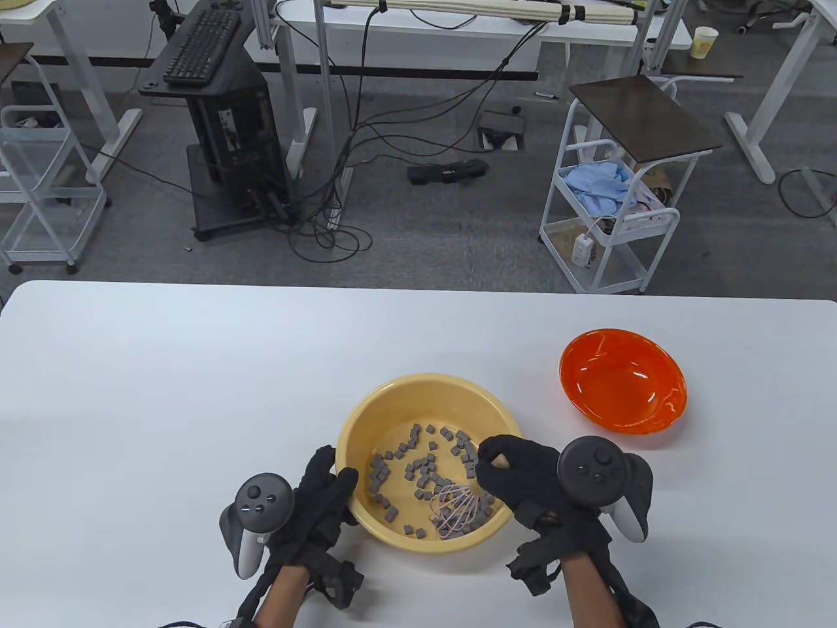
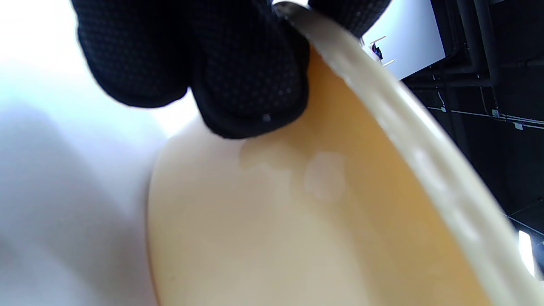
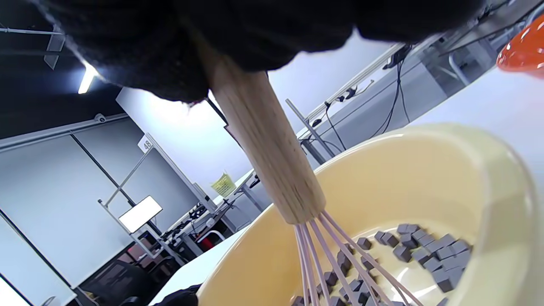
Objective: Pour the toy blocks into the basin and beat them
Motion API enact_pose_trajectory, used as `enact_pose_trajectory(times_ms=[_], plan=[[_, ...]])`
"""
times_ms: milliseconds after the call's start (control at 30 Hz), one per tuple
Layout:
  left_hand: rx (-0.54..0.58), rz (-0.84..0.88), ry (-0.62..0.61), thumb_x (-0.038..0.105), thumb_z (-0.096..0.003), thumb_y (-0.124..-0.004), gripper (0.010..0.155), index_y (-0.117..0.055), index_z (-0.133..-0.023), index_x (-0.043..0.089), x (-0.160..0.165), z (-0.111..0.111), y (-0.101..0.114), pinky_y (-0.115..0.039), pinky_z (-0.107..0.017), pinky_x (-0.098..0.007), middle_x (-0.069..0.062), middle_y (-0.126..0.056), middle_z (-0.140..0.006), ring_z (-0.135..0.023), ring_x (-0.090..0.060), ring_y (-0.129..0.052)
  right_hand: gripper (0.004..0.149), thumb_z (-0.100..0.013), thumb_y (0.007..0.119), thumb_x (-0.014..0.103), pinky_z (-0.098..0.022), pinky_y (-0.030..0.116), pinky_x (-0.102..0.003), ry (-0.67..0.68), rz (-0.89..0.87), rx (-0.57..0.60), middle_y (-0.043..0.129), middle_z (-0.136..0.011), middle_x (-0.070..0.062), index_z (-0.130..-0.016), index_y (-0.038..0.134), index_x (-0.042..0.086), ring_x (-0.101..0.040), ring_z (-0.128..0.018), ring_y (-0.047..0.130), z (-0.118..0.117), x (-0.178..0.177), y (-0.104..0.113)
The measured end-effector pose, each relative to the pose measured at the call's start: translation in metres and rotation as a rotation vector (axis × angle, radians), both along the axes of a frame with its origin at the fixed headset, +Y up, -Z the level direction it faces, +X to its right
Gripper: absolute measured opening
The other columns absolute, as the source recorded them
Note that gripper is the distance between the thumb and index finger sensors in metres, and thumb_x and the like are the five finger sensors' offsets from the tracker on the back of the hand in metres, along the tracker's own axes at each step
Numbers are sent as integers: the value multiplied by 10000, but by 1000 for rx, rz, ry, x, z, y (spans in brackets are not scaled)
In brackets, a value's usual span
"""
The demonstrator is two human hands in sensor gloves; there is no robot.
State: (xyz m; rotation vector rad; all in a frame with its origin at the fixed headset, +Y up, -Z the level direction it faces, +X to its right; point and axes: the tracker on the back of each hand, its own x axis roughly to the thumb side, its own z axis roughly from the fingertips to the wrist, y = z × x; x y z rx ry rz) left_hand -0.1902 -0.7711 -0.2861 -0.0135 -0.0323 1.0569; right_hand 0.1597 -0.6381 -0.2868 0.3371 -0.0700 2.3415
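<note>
A yellow basin (image 1: 366, 409) (image 2: 297, 221) (image 3: 425, 170) stands near the table's front middle, with several small grey toy blocks (image 1: 418, 468) (image 3: 433, 253) scattered inside. My left hand (image 1: 327, 487) (image 2: 250, 80) grips the basin's left rim, thumb inside and fingers on the outer wall. My right hand (image 1: 516, 468) holds the wooden handle (image 3: 263, 144) of a whisk; its pink wire head (image 1: 452, 513) (image 3: 327, 259) sits among the blocks at the basin's near right.
An empty orange bowl (image 1: 622, 381) (image 3: 525, 51) lies tilted on the table to the right of the basin. Beyond the table's far edge stand a white trolley (image 1: 614, 216), desks and floor cables.
</note>
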Motion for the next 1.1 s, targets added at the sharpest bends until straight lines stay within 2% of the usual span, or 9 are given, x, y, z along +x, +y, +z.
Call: enact_pose_trajectory(times_ms=[233, 400, 500, 667, 767, 933, 1100], plan=[[0, -2, 0, 342, -685, -673, 678, -440, -1102, -138, 0, 0, 0, -909, -456, -442, -114, -930, -657, -418, -80, -1047, 367, -606, 882, 357, -252, 809, -374, -62, 66, 89, 864, -459, -129, -884, 840, 121, -153, -202, 849, 4, -2, 3], [-1, -1, -1, 342, -685, -673, 679, -437, -1105, -137, 0, 0, 0, -908, -457, -444, -115, -929, -657, -418, -81, -1045, 368, -611, 875, 354, -282, 813, -388, -124, 135, 164, 866, -495, -139, -906, 826, 139, -171, -234, 867, 3, -5, -4], [-2, 1, -2, 341, -685, -673, 676, -440, -1104, -136, 0, 0, 0, -907, -458, -445, -116, -927, -659, -419, -82, -1045, 381, -620, 871, 347, -293, 814, -405, -165, 80, 165, 872, -515, -153, -923, 817, 122, -193, -250, 882, 1, -5, -10], [-2, 3, -6, 339, -686, -672, 672, -442, -1105, -134, 0, 0, 0, -906, -460, -446, -116, -927, -657, -419, -83, -1043, 414, -640, 843, 358, -361, 817, -453, -176, 53, 132, 882, -609, -195, -966, 783, 110, -273, -341, 929, -3, -4, -21], [-1, 0, -5, 336, -687, -672, 671, -443, -1106, -136, 0, 0, 0, -906, -459, -446, -116, -927, -656, -417, -83, -1043, 431, -655, 818, 358, -397, 810, -479, -145, 4, 56, 873, -673, -240, -993, 762, 96, -326, -398, 940, -8, -5, -31], [-2, 0, -5, 338, -686, -672, 672, -444, -1104, -137, 0, 0, 0, -905, -460, -447, -117, -928, -655, -417, -82, -1043, 464, -664, 797, 325, -381, 804, -455, -79, -110, -49, 844, -724, -292, -1032, 704, 59, -353, -421, 935, -14, -10, -44], [-2, 2, -4, 339, -684, -674, 670, -452, -1099, -139, 0, -1, 0, -909, -457, -442, -117, -928, -658, -417, -79, -1047, 442, -657, 803, 288, -394, 795, -459, 6, -156, -118, 827, -757, -317, -1040, 713, 87, -369, -442, 924, -15, -19, -49]])
